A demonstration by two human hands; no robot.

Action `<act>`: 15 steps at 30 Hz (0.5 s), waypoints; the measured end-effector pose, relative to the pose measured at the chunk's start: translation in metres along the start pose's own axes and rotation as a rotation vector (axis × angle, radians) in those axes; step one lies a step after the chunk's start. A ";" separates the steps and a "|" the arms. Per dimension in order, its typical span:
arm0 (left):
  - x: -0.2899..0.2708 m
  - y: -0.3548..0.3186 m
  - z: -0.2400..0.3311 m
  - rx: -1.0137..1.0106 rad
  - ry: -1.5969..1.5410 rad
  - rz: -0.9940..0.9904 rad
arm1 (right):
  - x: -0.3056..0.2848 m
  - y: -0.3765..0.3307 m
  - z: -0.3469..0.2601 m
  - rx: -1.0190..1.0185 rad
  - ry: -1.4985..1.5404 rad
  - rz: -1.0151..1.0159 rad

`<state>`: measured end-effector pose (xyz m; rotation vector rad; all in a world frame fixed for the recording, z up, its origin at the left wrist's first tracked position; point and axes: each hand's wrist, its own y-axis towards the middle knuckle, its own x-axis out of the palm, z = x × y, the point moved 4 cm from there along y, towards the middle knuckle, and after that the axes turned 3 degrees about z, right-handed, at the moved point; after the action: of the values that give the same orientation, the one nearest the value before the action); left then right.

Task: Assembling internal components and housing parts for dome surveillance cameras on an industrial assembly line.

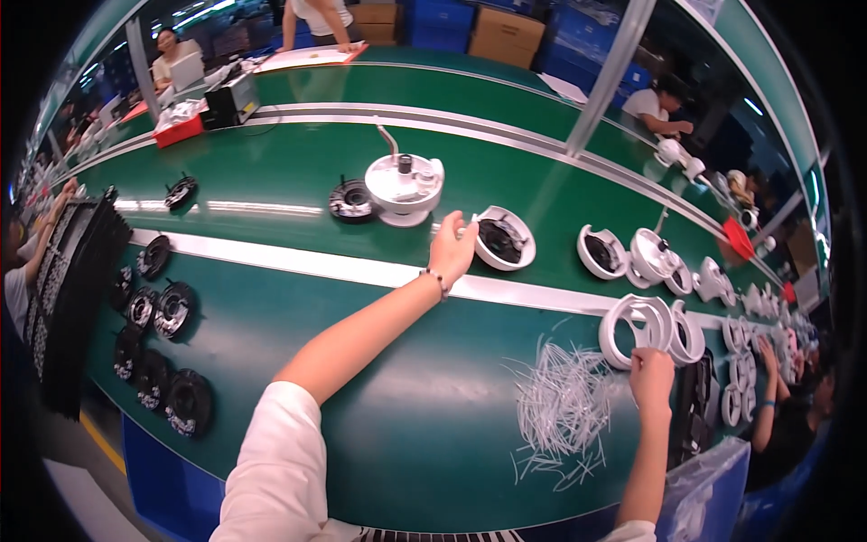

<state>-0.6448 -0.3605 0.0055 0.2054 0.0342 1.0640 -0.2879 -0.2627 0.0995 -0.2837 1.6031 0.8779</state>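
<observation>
My left hand point(452, 249) reaches forward across the white strip to the conveyor. Its fingers are closed at the left rim of a white round housing with a black part inside point(502, 240). My right hand point(652, 374) is closed at the lower edge of a white ring-shaped housing point(618, 338), its fingertips partly hidden. Beside it on the green table lies a loose pile of thin clear strips point(562, 406). Left of my left hand, a white round base assembly with a bent tube point(404, 187) stands on the conveyor, touching a black round part point(351, 200).
Several black round parts point(174, 311) lie on the left of the table, beside a stack of black trays point(65, 289). More white housings point(603, 252) line the right. A blue bin point(172, 462) stands below the left edge. Other people work across the conveyor and at both sides.
</observation>
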 end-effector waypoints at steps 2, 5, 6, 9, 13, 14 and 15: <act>-0.022 -0.016 0.025 0.026 -0.071 -0.077 | -0.001 -0.002 0.001 -0.071 0.098 0.070; -0.075 -0.010 0.046 0.171 0.036 -0.072 | -0.004 -0.001 -0.012 -0.099 0.078 -0.025; -0.095 -0.002 0.045 0.210 0.013 -0.012 | 0.002 -0.001 -0.016 -0.063 0.060 -0.138; -0.132 0.022 0.051 0.169 -0.023 0.194 | 0.015 -0.004 -0.001 -0.070 0.012 -0.135; -0.165 0.061 0.035 0.229 -0.003 0.314 | 0.009 -0.005 -0.008 -0.096 -0.023 -0.092; -0.169 0.068 0.030 0.221 0.029 0.313 | 0.008 -0.006 -0.010 -0.093 -0.025 -0.095; -0.169 0.074 0.024 0.218 0.029 0.310 | 0.003 -0.005 -0.013 -0.120 -0.015 -0.006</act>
<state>-0.7881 -0.4765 0.0304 0.4016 0.1482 1.3734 -0.2949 -0.2746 0.0949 -0.3657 1.5377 0.9718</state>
